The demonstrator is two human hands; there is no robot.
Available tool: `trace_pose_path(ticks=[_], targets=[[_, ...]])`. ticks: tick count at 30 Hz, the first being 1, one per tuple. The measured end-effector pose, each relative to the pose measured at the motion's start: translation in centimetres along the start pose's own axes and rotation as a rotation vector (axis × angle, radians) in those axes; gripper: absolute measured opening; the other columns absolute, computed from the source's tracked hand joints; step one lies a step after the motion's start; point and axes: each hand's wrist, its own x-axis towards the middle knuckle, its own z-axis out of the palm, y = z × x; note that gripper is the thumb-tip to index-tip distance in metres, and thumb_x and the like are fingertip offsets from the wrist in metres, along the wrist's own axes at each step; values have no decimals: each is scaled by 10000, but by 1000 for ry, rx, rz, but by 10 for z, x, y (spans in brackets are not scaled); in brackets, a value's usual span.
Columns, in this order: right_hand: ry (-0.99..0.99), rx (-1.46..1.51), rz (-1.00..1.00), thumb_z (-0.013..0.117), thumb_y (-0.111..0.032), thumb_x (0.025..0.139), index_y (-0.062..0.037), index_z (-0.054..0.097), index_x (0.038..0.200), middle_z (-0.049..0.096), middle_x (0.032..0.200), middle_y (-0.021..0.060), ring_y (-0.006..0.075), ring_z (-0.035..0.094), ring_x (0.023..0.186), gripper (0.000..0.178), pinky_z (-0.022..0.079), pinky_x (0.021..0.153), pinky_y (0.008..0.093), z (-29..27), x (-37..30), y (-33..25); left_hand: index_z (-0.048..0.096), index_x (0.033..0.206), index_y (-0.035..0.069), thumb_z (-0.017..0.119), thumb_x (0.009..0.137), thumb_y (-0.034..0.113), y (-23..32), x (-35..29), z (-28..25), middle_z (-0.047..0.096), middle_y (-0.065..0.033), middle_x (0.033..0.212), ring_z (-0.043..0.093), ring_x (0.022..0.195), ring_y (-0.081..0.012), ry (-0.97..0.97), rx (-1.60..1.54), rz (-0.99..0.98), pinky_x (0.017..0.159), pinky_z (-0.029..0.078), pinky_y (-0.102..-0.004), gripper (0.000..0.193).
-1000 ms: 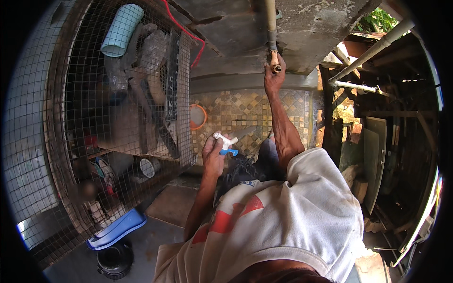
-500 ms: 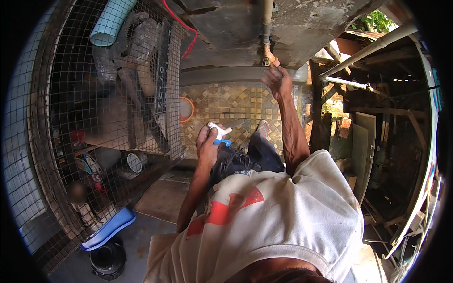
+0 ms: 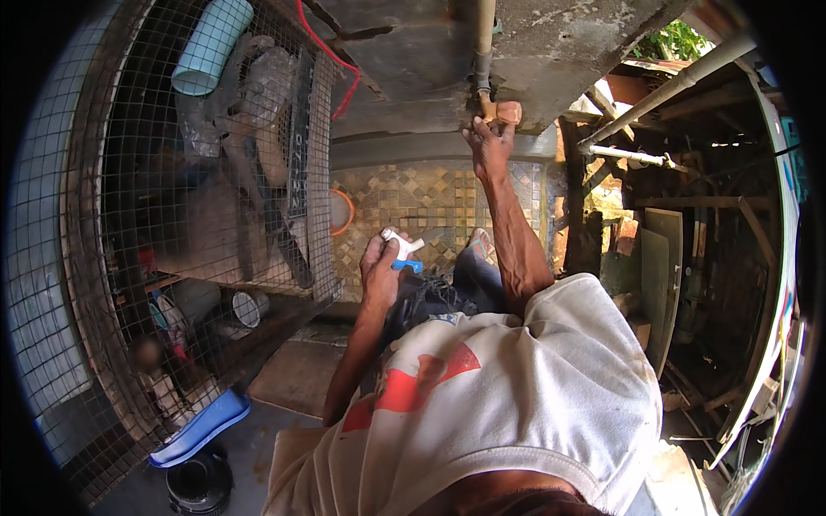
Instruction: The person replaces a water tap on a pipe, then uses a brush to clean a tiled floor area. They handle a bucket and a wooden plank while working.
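A white plastic tap with a blue handle [image 3: 404, 247] is in my left hand [image 3: 377, 267], fingers closed round its end, held low in front of my body. My right hand [image 3: 490, 148] reaches up and forward to an old, worn brownish tap [image 3: 488, 109] at the end of a wall pipe. Its fingers curl against the underside of that tap, just below a reddish block-like handle [image 3: 509, 113]. The fingertips are partly hidden behind the tap.
A grey pipe [image 3: 484, 39] runs along the concrete wall [image 3: 396, 69] to the old tap. Wire mesh [image 3: 215, 198] encloses shelving at left. An orange-rimmed basin [image 3: 342, 212] sits on the tiled floor [image 3: 430, 193]. More pipes [image 3: 671, 86] cross at right. A blue tray-like piece [image 3: 202, 430] lies lower left.
The old tap's reddish handle has turned outward to the right and shows a broader face. My right hand has shifted slightly left beneath it. The left hand still holds the white tap.
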Motion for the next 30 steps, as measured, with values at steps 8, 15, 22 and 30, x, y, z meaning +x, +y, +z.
trace_pose_path(ticks=[8,15,22,30], targets=[[-307,-1559,-959,623,97,774,-177,696,1228,589,1027,139,340,594,931,536,501,801,449,-16,13,-33,538,1304,25,596,1032,171,-4,4,-12,662,-110,1121,651,965,-183,-2,15,-8,789,557,-291,313],[-501,-1453,-867,688,-12,801,-137,625,1321,593,1059,170,339,600,965,538,503,826,433,-21,8,-57,544,1305,24,596,1034,164,-12,10,-13,668,-116,1164,656,1021,-184,-16,15,-25,816,560,-305,310],[124,86,586,490,-601,999,48,474,1336,577,1160,194,303,609,1009,732,530,890,431,-39,-26,-35,542,1302,8,593,1037,166,-5,11,-7,666,-123,1166,657,1013,-178,-10,39,-35,839,555,-298,313],[-173,1030,677,441,-466,1064,116,538,1187,677,1016,180,256,678,826,602,607,755,317,-31,13,-6,524,1316,4,574,1043,161,-5,12,-1,656,-129,1160,653,991,-184,-36,96,-36,829,556,-307,318]])
